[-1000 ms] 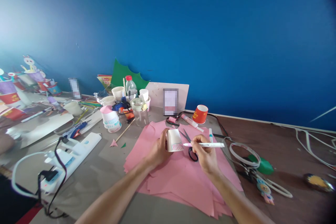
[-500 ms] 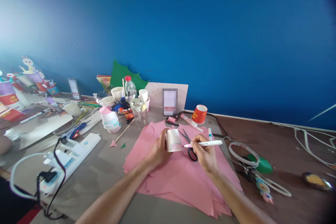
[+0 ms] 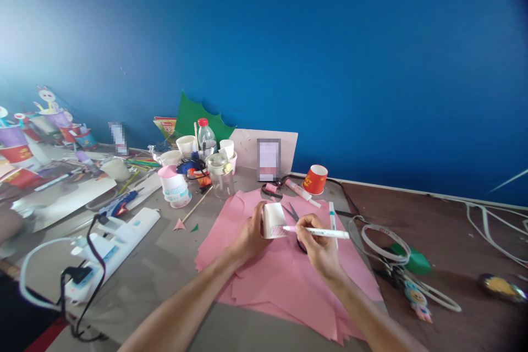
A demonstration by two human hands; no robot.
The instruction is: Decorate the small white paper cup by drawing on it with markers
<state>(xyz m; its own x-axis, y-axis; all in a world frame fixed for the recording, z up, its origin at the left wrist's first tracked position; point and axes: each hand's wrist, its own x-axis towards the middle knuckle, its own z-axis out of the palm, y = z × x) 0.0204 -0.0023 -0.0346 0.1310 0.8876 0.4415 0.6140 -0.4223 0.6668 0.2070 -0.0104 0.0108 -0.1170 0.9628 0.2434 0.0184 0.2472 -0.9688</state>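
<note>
My left hand (image 3: 252, 234) is wrapped round a white paper cup (image 3: 273, 214), tilted, with pink strokes along its lower band. In my right hand (image 3: 317, 247) is a white marker pen (image 3: 333, 234), pinched near its tip; the pink tip meets the marked band of the cup. Beneath both hands lie stacked pink paper sheets (image 3: 280, 286). Partly hidden behind my right hand are black-handled scissors (image 3: 292, 212). Another marker with a teal band (image 3: 331, 214) rests just beyond that hand.
A red paper cup (image 3: 315, 180) and a glue stick (image 3: 297, 189) sit behind the paper. To the left are a glass jar (image 3: 221, 179), stacked decorated cups (image 3: 175, 190), a glue gun (image 3: 119, 204) and a power strip (image 3: 136, 236) with cables. Coiled white cable (image 3: 385, 239) lies right.
The marker tip has shifted slightly left on the cup's pink-striped band, and the pen's back end has dipped. My left hand holds the cup in nearly the same place.
</note>
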